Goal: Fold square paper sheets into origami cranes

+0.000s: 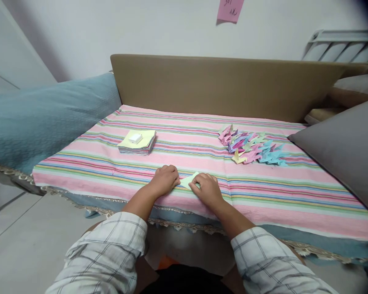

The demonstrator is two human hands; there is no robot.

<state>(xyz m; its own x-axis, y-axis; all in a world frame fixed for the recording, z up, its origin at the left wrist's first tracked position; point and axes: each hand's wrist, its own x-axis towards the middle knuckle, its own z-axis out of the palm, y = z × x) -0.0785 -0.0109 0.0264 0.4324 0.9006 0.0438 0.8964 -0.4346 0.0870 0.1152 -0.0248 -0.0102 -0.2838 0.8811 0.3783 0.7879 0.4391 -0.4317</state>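
A pale green piece of folded paper (188, 180) lies on the striped cloth (184, 200) near the front edge, between my two hands. My left hand (166, 179) has its fingers closed at the paper's left tip. On the other side, my right hand (206, 188) pinches the paper's right part, with thumb and fingers together over it. Part of the paper is hidden under the right fingers. Beyond my right hand sits a heap of folded paper cranes (251, 148) in pink, purple, yellow, green and blue.
A stack of square paper sheets (136, 148) stands at the left with a small white block (135, 139) on top. A brown backrest (217, 85) closes off the far side. A grey cushion (349, 151) lies at the right, a blue-covered armrest (55, 110) at the left.
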